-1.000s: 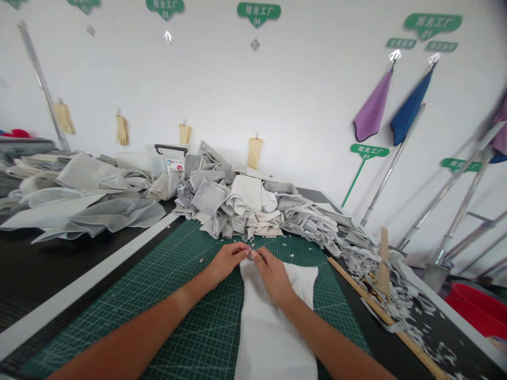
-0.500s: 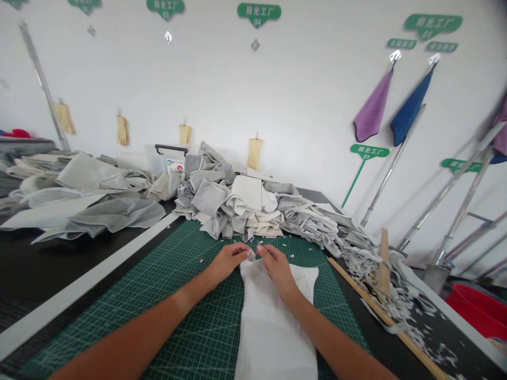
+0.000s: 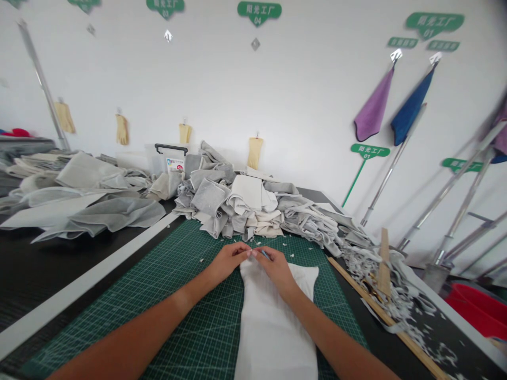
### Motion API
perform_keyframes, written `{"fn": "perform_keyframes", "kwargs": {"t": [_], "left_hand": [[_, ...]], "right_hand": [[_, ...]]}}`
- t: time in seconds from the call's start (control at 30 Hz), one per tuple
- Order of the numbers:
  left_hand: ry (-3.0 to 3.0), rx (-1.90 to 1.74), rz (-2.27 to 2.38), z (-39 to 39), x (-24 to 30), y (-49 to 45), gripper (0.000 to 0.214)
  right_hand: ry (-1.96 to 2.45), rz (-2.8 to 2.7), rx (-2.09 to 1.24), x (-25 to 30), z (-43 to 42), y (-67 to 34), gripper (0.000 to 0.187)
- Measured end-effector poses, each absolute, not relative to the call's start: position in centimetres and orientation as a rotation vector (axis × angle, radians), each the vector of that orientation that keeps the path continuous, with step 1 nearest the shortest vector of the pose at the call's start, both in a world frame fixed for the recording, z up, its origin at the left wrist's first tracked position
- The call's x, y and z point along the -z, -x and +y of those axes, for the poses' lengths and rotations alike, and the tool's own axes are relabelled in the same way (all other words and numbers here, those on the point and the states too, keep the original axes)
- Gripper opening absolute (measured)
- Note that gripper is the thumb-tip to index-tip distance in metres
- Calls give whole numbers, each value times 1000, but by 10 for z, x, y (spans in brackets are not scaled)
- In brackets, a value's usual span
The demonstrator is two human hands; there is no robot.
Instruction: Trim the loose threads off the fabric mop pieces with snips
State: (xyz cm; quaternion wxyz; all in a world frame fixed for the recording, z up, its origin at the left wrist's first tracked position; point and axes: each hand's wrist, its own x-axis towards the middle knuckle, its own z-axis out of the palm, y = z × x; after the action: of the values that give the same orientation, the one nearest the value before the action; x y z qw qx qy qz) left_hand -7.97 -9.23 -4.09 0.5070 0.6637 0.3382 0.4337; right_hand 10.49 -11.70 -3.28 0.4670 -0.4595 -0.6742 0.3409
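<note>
White fabric [image 3: 273, 327] lies on a green cutting mat [image 3: 336, 306], its long axis running away between the forearms. The right hand [image 3: 277, 270], nearer, sits on its far end, pinching a small blue item [image 3: 264, 255]; the left hand [image 3: 226, 261] curls beside it, its grip unclear.

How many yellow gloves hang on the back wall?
4. From the left: a glove beside a metal pole, a second glove, a third glove above a plastic bin, a fourth glove above a cloth pile. Others may be out of view.
</note>
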Motion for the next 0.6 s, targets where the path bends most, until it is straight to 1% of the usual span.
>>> {"fn": "perform_keyframes", "kwargs": {"t": [0.3,0.47,0.6], "left_hand": [[-1627,-1071,848,-89,47,80,37],[-1572,-985,785,-95,38,79,35],[-1547,-876,737,-105,25,80,33]], "right_hand": [[1198,-1675,-713,37,-114,-107,30],[1228,-1640,-661,31,-111,-111,29],[1226,-1592,-625,12,-111,-115,30]]}}
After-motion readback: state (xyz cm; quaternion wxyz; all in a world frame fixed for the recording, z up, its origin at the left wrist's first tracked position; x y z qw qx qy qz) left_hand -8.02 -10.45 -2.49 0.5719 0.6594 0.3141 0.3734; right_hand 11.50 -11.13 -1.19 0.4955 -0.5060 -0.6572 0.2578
